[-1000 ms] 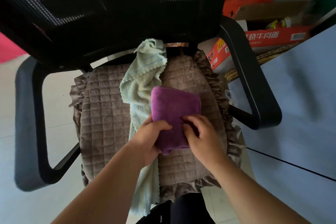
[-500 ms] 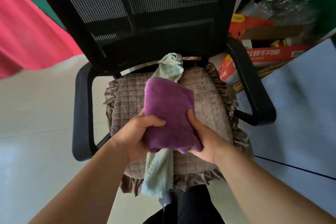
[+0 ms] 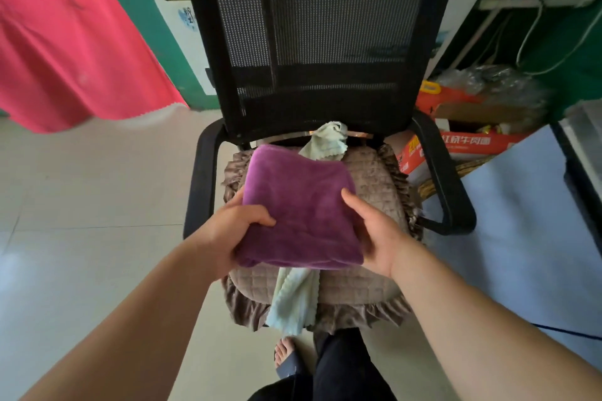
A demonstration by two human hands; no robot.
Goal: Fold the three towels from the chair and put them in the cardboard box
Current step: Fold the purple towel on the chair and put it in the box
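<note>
The left hand (image 3: 228,231) and the right hand (image 3: 378,238) gripped the folded purple towel (image 3: 299,205) from both sides, lifted above the chair (image 3: 325,75). A pale towel (image 3: 293,299) lay unfolded on the seat; no third towel showed, and which cardboard box was meant, I couldn't tell.

Two towels in view: one folded purple towel (image 3: 301,208) and one pale green towel (image 3: 294,301). One black mesh office chair (image 3: 325,52) with two armrests and one quilted grey-brown seat cushion (image 3: 368,179). Two bare hands, left hand (image 3: 228,234) and right hand (image 3: 379,234). One sandalled foot (image 3: 286,356). One red printed box (image 3: 462,145). One pink cloth (image 3: 65,42)
</note>
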